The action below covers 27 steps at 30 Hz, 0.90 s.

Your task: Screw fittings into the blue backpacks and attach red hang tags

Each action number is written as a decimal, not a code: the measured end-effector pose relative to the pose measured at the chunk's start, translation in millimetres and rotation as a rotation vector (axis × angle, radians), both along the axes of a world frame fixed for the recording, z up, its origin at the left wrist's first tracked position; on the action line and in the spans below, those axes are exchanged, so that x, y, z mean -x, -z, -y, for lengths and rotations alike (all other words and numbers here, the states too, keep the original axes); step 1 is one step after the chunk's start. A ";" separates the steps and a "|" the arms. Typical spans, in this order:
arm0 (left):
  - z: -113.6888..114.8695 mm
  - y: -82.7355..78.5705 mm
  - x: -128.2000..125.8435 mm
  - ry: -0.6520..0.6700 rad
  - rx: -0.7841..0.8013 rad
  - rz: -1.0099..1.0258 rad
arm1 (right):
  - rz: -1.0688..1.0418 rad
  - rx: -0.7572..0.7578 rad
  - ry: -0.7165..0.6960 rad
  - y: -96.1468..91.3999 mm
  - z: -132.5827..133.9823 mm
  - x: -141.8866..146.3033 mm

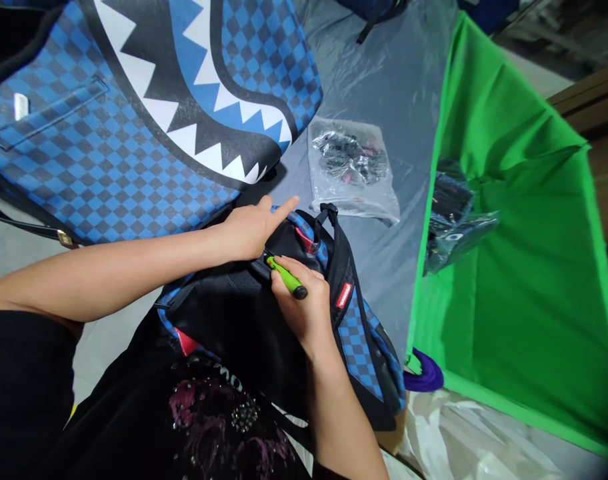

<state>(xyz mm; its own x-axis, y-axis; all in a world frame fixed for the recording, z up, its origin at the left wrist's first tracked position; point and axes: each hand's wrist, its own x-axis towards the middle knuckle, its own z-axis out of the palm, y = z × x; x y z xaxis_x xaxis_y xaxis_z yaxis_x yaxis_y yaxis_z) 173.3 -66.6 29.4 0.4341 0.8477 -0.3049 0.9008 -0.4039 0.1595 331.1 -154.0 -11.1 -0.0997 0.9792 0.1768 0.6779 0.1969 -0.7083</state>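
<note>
A black and blue-checkered backpack (219,313) with red patches lies against my body, its black padded side facing up. My right hand (304,300) is closed around a green-handled tool (287,275) with a black end. The tool's working tip meets the backpack beside my left hand and is partly hidden, so I cannot tell its exact kind. My left hand (251,230) presses on the backpack's top part, index finger stretched out, the other fingers curled onto the black material. Just beyond, touching or close to it, stands a larger blue-checkered bag (134,160) with a shark-teeth print.
A clear plastic bag (354,167) with dark contents lies on the grey table cover (384,267). To the right, a green fabric bin (524,320) holds plastic-wrapped dark items (451,220). Purple material (427,373) sits at the bin's near corner.
</note>
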 end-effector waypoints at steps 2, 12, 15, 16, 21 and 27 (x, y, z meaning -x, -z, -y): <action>0.1 0.1 0.0 0.004 -0.011 0.002 | -0.011 0.015 -0.005 -0.2 -0.5 0.9; 1.3 -0.1 -1.5 -0.005 -0.015 -0.015 | -0.010 0.027 0.028 -4.9 -0.3 1.0; 1.6 0.1 -0.9 -0.001 -0.026 -0.014 | 0.008 0.055 0.016 -5.8 -1.6 -0.1; 1.8 0.0 -0.6 0.002 -0.031 -0.013 | 0.007 0.064 0.021 -5.7 -1.9 0.2; 2.2 -1.6 0.7 0.014 -0.046 -0.042 | -0.001 0.130 -0.001 -8.9 1.1 4.7; 1.3 -3.3 0.3 0.027 -0.049 -0.044 | -0.072 -0.062 -0.020 -49.4 -19.1 -32.7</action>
<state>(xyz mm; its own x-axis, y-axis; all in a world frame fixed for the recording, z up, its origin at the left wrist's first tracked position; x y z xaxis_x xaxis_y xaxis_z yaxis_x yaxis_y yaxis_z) 173.0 -67.9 32.7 0.4439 0.8503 -0.2828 0.8953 -0.4343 0.0993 363.7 -134.9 38.3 -0.1043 0.9641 0.2442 0.6213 0.2549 -0.7410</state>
